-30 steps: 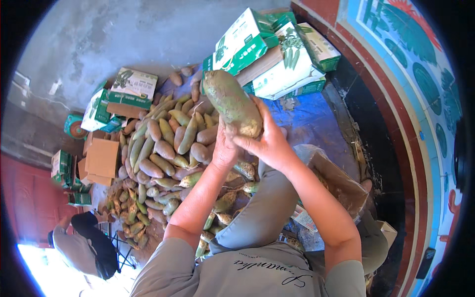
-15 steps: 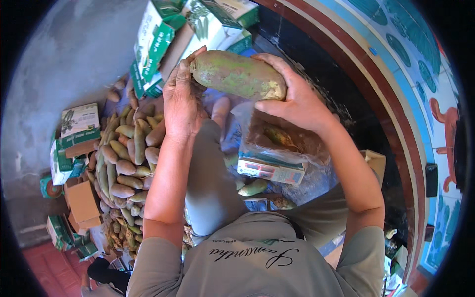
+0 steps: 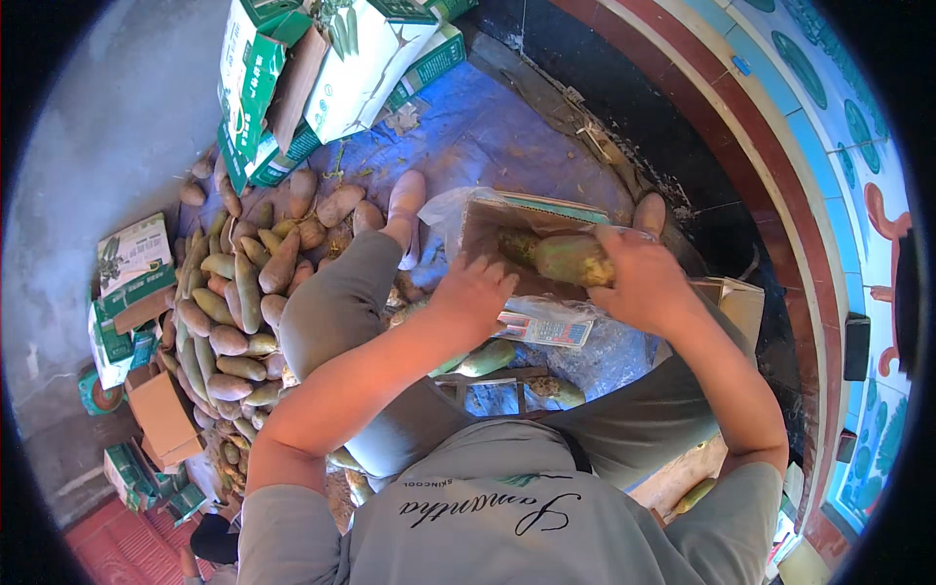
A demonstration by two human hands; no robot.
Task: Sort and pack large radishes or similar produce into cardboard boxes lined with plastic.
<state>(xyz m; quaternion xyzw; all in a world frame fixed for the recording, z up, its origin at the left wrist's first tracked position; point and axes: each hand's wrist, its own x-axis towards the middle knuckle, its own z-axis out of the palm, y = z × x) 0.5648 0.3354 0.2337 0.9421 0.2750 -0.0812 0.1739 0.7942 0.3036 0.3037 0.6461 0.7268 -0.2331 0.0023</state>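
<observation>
A large, soil-stained green radish (image 3: 573, 260) lies at the mouth of an upright cardboard box (image 3: 546, 207) that has a clear plastic liner (image 3: 444, 210). My right hand (image 3: 643, 283) is closed round the radish's right end. My left hand (image 3: 476, 295) has its fingers bent over the box's near left edge. Beside the radish, further inside the box, another greenish radish (image 3: 519, 246) is partly in shadow. The box stands between my knees.
A big heap of radishes (image 3: 229, 339) covers the floor at left. Green and white cartons (image 3: 361, 68) stand at the far left, with another printed carton (image 3: 146, 258) and a brown box (image 3: 166, 414) beyond the heap. Loose radishes (image 3: 487, 359) lie near me. A tiled wall curves along the right.
Both hands have come down and nearer. The radish, held up between both hands before, is now in the box opening with only my right hand on it; my left hand has moved to the box edge.
</observation>
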